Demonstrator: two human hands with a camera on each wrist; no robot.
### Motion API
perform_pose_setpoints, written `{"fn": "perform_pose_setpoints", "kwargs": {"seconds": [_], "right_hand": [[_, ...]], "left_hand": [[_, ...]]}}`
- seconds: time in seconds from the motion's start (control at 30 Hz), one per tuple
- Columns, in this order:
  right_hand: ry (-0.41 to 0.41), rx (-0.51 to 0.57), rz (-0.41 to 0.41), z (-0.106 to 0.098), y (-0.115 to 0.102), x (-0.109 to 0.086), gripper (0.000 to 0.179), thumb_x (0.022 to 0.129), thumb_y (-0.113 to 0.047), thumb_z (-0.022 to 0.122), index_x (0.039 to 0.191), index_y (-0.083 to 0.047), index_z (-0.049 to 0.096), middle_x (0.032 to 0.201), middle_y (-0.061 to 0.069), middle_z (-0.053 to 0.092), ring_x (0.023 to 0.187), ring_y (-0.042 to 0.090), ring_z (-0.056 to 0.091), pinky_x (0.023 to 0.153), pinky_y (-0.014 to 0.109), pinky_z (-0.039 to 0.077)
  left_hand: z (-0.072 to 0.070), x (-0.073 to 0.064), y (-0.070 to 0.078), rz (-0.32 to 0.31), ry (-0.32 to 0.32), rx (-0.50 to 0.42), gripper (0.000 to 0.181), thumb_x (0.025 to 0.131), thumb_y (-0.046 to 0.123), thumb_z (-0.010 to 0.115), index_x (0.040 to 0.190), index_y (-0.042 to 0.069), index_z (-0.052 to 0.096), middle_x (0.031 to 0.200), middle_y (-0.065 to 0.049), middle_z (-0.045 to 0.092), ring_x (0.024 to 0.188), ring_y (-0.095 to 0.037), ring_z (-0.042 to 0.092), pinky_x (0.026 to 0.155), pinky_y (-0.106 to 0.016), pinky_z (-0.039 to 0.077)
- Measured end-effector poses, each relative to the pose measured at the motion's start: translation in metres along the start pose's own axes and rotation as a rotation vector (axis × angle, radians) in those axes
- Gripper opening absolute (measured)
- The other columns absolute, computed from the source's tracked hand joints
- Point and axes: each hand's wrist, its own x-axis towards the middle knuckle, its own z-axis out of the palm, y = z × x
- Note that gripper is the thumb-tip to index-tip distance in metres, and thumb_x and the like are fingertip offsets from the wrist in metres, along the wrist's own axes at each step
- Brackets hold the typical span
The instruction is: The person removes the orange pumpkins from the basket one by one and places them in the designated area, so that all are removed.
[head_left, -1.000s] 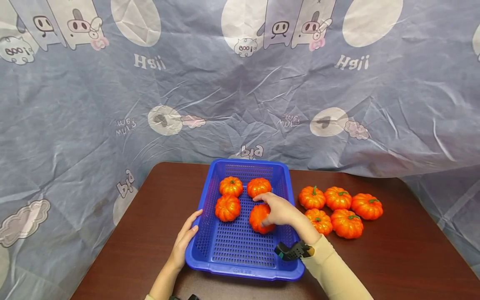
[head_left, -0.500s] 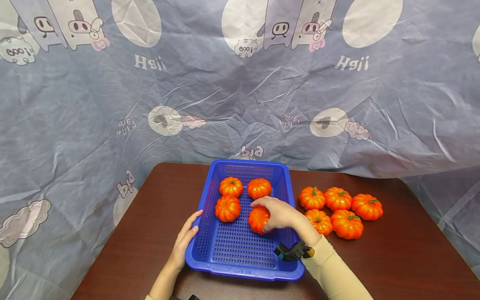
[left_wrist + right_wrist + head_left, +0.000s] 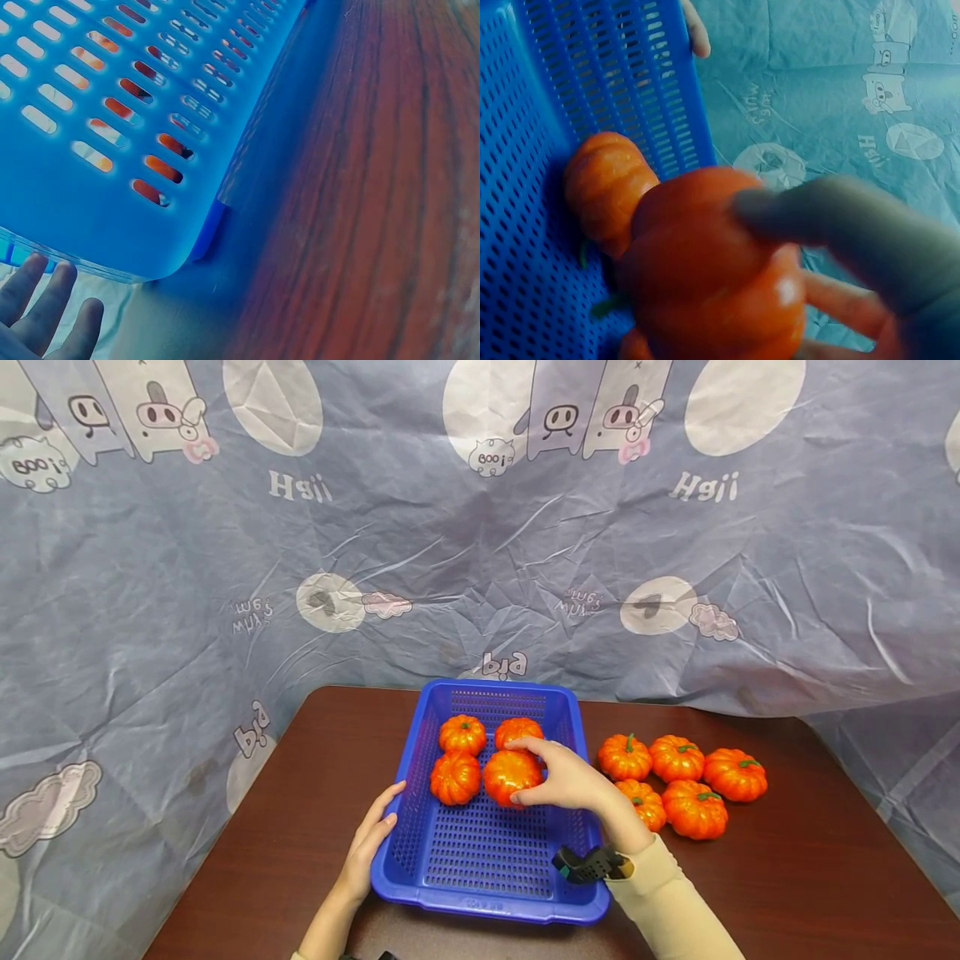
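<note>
A small orange pumpkin [image 3: 507, 777] is gripped between the thumb and fingers of my right hand [image 3: 573, 783], over the blue plastic basket [image 3: 480, 903]. In the right wrist view the held pumpkin [image 3: 712, 262] has its green stem turned towards the basket floor. Three more pumpkins are in the basket: one at the back left [image 3: 462, 735], one in front of it [image 3: 455, 778], and one at the back right [image 3: 517, 731], partly covered by my right hand. My left hand [image 3: 363, 843] touches the basket's left rim with extended fingers.
On the brown table [image 3: 300, 827], right of the basket, several pumpkins [image 3: 694, 810] stand in a loose cluster. One of them [image 3: 641, 803] is partly behind my right forearm. A patterned grey-blue cloth [image 3: 420, 552] hangs behind the table.
My right hand has moved slightly left and away from me, and the pumpkin in it has risen off the basket floor and looks larger. My left hand and the basket have stayed put.
</note>
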Motion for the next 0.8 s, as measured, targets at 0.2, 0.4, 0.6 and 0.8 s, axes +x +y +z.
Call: {"fn": "perform_pose_setpoints", "kwargs": {"seconds": [0.2,0.4,0.6,0.8], "right_hand": [[0.106,0.140,-0.026,-0.011,-0.004,-0.004,0.073,0.072,-0.029,0.081,0.133,-0.008,0.047,0.124,0.009,0.055,0.108,0.026,0.055,0.085,0.041,0.049],[0.239,0.252,0.012,-0.024,-0.008,-0.013,0.071,0.075,-0.024,0.080,0.135,-0.011,0.044,0.130,0.014,0.052,0.108,0.030,0.058,0.086,0.043,0.049],[0.358,0.340,-0.003,-0.038,-0.004,-0.028,0.068,0.078,-0.012,0.077,0.138,-0.010,0.043,0.129,0.015,0.053,0.106,0.027,0.058,0.087,0.034,0.049],[0.478,0.359,-0.045,-0.050,0.004,-0.045,0.068,0.079,-0.003,0.073,0.139,-0.005,0.041,0.126,0.015,0.052,0.105,0.010,0.055,0.082,0.018,0.047]], "left_hand": [[0.000,0.000,0.000,0.012,-0.016,-0.012,0.045,0.101,0.013,0.029,0.144,0.001,0.028,0.139,-0.028,0.032,0.116,-0.026,0.045,0.092,-0.028,0.041],[0.000,0.000,0.000,0.002,0.003,-0.011,0.045,0.100,0.013,0.030,0.143,0.001,0.030,0.138,-0.026,0.034,0.115,-0.026,0.045,0.091,-0.028,0.041],[0.000,0.000,0.000,-0.002,0.000,-0.020,0.045,0.100,0.013,0.030,0.143,0.000,0.029,0.136,-0.028,0.034,0.114,-0.026,0.046,0.090,-0.029,0.042],[0.000,0.000,0.000,-0.003,0.008,-0.002,0.045,0.100,0.013,0.031,0.143,0.001,0.031,0.137,-0.026,0.034,0.115,-0.026,0.046,0.091,-0.028,0.041]]}}
